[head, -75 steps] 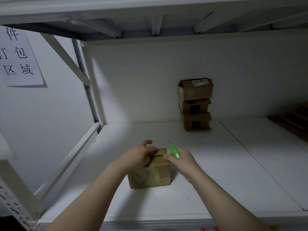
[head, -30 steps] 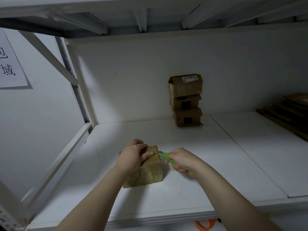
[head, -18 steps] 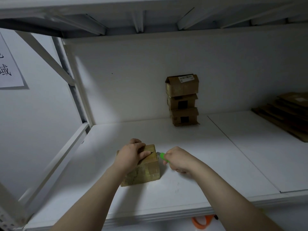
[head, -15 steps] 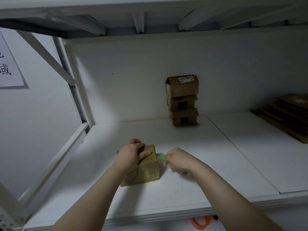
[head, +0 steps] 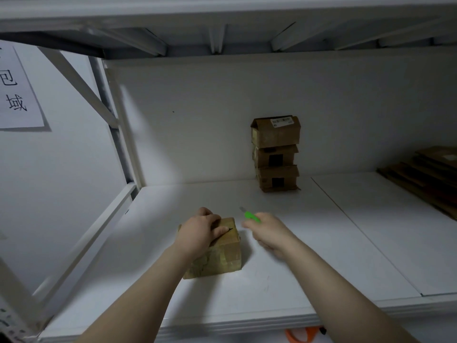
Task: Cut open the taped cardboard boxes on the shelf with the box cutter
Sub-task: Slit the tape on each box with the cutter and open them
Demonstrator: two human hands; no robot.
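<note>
On the front part of the white shelf (head: pixel 272 280), the right hand (head: pixel 269 233) has pulled up and away from the small taped cardboard box (head: pixel 220 253). Half a second ago the green box cutter (head: pixel 251 216) had its blade at the box's upper right edge; now it is clear of the box, with the blade pointing up and towards the back wall. The box has stayed in place, just left of that hand.

The left hand (head: pixel 200 231) lies palm down over the box top, its fingers curled over the far edge and its thumb beside a short dark slit in the top. The right hand is wrapped around the cutter's handle, knuckles up and forearm reaching in from the lower right.

The left palm hides most of the box top, so the length of the slit cannot be told. The right hand is blurred. Farther back, a stack of three boxes (head: pixel 275 154) stands against the wall. Flat cardboard sheets (head: pixel 425 177) are cut off at the right edge, and a paper sign (head: pixel 17 90) at the left.
</note>
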